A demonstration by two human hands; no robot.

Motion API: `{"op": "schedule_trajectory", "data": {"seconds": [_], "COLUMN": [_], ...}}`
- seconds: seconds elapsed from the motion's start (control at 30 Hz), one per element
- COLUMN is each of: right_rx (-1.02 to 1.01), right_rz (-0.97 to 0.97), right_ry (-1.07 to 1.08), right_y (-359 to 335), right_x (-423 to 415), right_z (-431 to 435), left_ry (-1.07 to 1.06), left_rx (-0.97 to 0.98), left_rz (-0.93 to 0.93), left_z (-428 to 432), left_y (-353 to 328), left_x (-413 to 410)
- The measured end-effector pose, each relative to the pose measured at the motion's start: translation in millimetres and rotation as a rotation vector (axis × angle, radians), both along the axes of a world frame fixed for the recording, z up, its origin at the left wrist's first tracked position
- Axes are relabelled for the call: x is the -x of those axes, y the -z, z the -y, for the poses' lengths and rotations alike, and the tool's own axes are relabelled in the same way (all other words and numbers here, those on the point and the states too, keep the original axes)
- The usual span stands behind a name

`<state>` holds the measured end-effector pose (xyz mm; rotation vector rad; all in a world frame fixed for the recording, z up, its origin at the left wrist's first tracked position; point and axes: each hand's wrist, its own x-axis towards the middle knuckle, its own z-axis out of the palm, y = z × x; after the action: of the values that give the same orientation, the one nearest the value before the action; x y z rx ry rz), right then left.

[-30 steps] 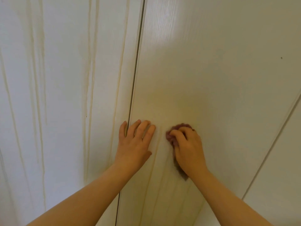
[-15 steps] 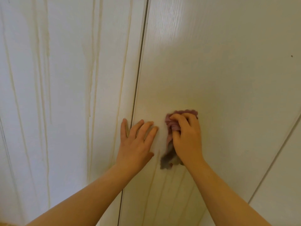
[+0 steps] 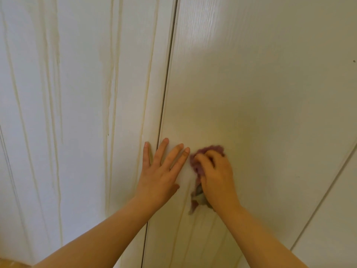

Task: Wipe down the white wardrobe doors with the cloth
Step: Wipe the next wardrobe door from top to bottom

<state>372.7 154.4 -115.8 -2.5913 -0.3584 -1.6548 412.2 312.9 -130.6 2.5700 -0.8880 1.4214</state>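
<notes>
Two white wardrobe doors fill the view, the left door (image 3: 77,113) and the right door (image 3: 260,93), split by a dark vertical gap. My left hand (image 3: 160,171) lies flat with straight fingers across that gap, pressing on both doors. Just right of it, my right hand (image 3: 216,176) grips a bunched purple cloth (image 3: 197,165) and holds it against the right door. A grey tail of the cloth hangs below the palm. Yellowish drip streaks run down the left door and below the cloth.
A second seam (image 3: 324,194) runs diagonally at the right, with another white panel (image 3: 336,229) beyond it. A sliver of brown floor (image 3: 9,265) shows at the bottom left corner.
My right hand with the cloth rose on the right door and then came back down and a little left, close to my left fingertips. My left hand stayed pressed in place.
</notes>
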Motion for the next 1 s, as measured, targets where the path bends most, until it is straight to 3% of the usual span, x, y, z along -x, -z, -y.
{"op": "schedule_trajectory", "data": {"seconds": [0.07, 0.13, 0.33, 0.5, 0.6, 0.63, 0.7, 0.77, 0.87, 1.0], "right_rx": [0.236, 0.293, -0.229, 0.272, 0.419, 0.387, 0.117, -0.064, 0.104, 0.468], "right_rz": [-0.105, -0.184, 0.131, -0.056, -0.192, -0.192, -0.142, 0.030, 0.139, -0.123], "right_ry": [-0.003, -0.021, -0.069, -0.077, -0.117, -0.124, -0.138, -0.115, -0.054, -0.055], "right_y": [35.4, 48.1, -13.1, 64.4, 77.5, 66.4, 29.7, -7.4, 6.0, 78.5], "right_x": [5.2, 9.5, -5.8, -4.6, 1.6, 2.0, 1.0, -1.4, 0.1, 21.0], "right_z": [10.9, 18.5, 0.9, 7.0, 13.3, 13.1, 12.7, 19.5, 36.2, 59.9], "left_ry": [-0.006, -0.014, -0.024, -0.093, -0.111, -0.108, -0.092, -0.076, -0.059, -0.047], "left_rx": [0.003, -0.008, -0.004, -0.055, -0.070, -0.061, -0.047, -0.047, -0.033, -0.029], "left_rz": [-0.002, -0.009, -0.010, -0.037, -0.038, -0.036, -0.026, -0.004, -0.025, -0.025], "left_z": [0.0, -0.2, -0.7, -9.3, -10.4, -9.6, -6.4, -0.1, 8.8, 10.6], "left_y": [0.6, 1.8, 8.1, 34.3, 39.8, 39.3, 39.7, 39.2, 32.8, 30.6], "left_x": [-0.5, -0.3, -1.1, -0.2, 1.3, 2.6, 3.8, 4.0, 4.7, 4.2]}}
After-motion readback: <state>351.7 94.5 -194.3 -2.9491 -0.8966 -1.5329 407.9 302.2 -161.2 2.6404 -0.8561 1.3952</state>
